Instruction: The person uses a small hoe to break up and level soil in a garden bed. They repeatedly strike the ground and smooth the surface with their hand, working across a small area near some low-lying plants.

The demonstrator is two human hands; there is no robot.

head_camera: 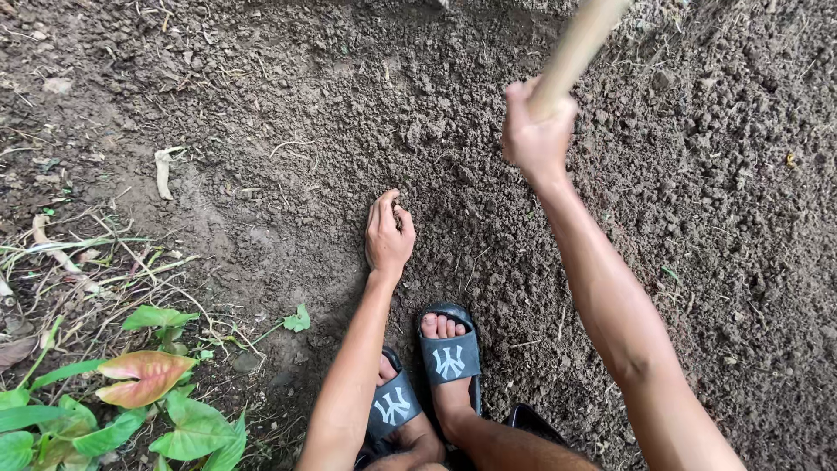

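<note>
A person crouches over a patch of loose, dark brown crumbly soil point(453, 139), seen from above. The left hand point(388, 234) reaches down to the ground just ahead of the feet, its fingers point(384, 205) curled together with the tips pressed into the earth; whether they pinch anything there cannot be told. The right hand point(536, 131) is raised above the soil, its fingers wrapped tight in a fist around a pale, round wooden handle point(580, 44), which slants up and away to the top edge of the view, blurred; its far end is out of sight. The two hands are well apart, the right one higher and farther forward.

Below the left hand, both feet stand in black rubber slide sandals with a white emblem on the strap point(449, 356), side by side on the soil, the bare toes pointing toward the worked ground. The soil to the right is lumpy and broken into clods, while the strip at left is flatter and strewn with dry stalks and a curled, pale dry leaf point(163, 170). In the lower left corner grows a low plant with broad green leaves point(187, 432), one leaf among them reddish-orange point(144, 375).
</note>
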